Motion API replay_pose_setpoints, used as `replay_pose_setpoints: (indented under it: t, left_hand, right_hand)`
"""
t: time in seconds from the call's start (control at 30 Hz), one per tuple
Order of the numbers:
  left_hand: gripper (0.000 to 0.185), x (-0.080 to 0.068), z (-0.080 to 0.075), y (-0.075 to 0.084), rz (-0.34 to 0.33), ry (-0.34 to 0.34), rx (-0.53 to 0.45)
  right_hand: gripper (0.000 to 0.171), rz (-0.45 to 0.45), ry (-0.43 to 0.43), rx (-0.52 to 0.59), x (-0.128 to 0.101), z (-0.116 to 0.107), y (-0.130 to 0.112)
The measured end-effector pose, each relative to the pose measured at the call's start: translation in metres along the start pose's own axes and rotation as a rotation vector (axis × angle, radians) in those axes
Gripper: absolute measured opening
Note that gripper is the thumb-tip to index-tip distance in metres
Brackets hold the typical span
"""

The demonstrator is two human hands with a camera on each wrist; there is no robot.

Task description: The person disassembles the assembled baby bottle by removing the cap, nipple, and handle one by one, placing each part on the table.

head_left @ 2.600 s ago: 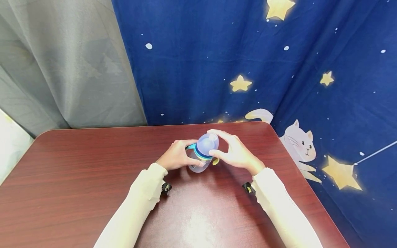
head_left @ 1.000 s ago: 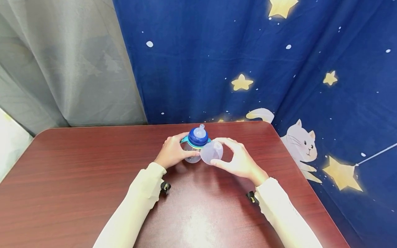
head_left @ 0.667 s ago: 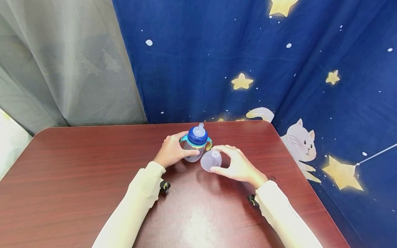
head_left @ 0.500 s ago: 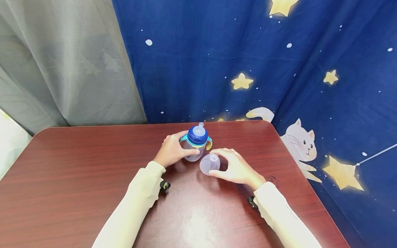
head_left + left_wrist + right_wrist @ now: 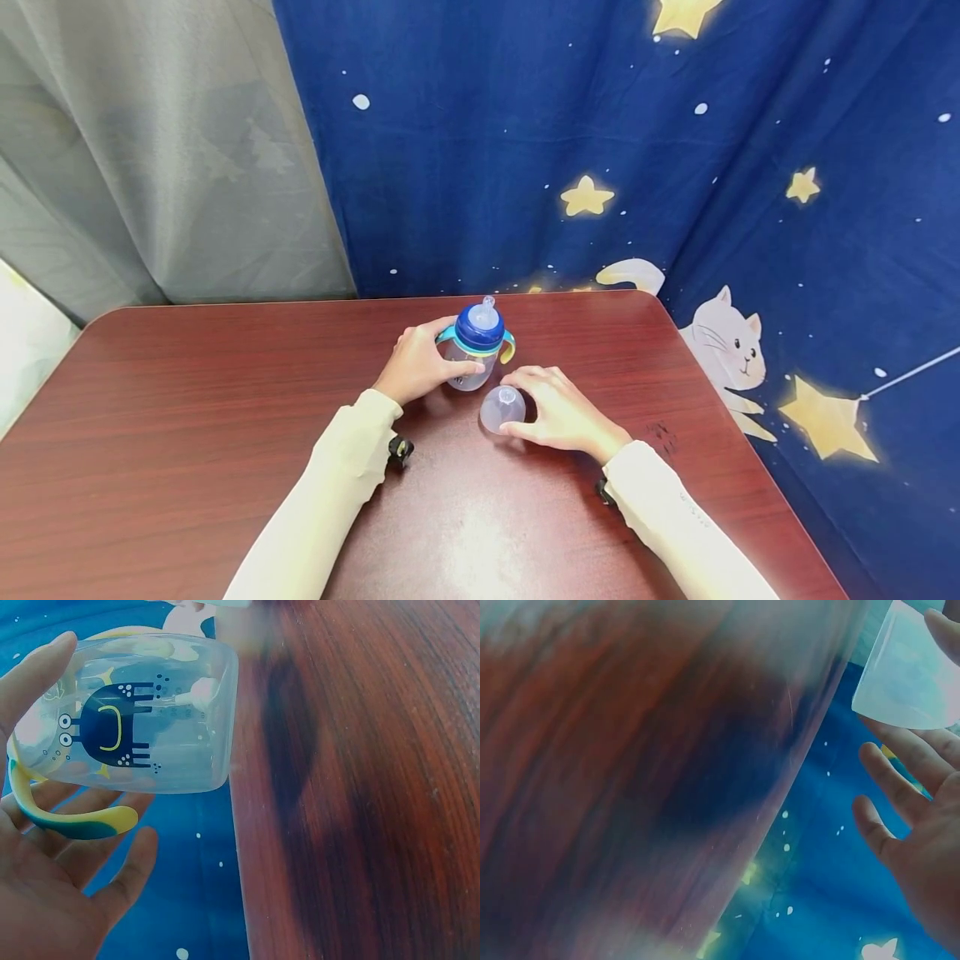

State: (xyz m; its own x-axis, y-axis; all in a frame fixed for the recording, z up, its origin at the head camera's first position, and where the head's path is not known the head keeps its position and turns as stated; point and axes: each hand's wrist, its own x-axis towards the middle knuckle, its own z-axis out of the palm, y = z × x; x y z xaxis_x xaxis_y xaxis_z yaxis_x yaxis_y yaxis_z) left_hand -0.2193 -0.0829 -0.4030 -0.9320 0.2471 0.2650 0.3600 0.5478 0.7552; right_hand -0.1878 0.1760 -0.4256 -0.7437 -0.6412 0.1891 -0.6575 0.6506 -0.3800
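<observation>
Left hand point(image 5: 415, 364) gripped bottle point(image 5: 480, 340) from left at centre of head view, thumb across near side of clear body, other fingers reaching behind; bottle nearly upright, teat point(image 5: 485, 315) on top. In left wrist view, body sat upper left between thumb and spread fingers, yellow-green handle point(image 5: 79, 825) in front of fingers. Right hand point(image 5: 561, 412), partly opened, held translucent cap point(image 5: 501, 408) between thumb and fingertips, low over table point(image 5: 187, 433); contact with table could not be told

Starry blue curtain point(image 5: 465, 150), reddish-brown table point(image 5: 187, 417)
</observation>
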Motion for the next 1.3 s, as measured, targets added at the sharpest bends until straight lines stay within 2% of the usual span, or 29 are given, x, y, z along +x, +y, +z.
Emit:
replay_pose_setpoints:
  t: [0.83,1.17,1.3]
  left_hand:
    - [0.068,0.000,0.003,0.004,0.001,-0.009,-0.035]
    - [0.070,0.003,0.003,0.000,0.009,-0.011,-0.027]
    - [0.070,0.004,0.003,-0.001,0.015,-0.008,-0.029]
  right_hand:
    - [0.060,-0.022,-0.090,-0.086,0.002,0.009,-0.011]
    - [0.063,-0.023,-0.073,-0.118,0.005,0.010,-0.009]
    - [0.058,-0.012,0.008,-0.112,0.006,0.007,-0.008]
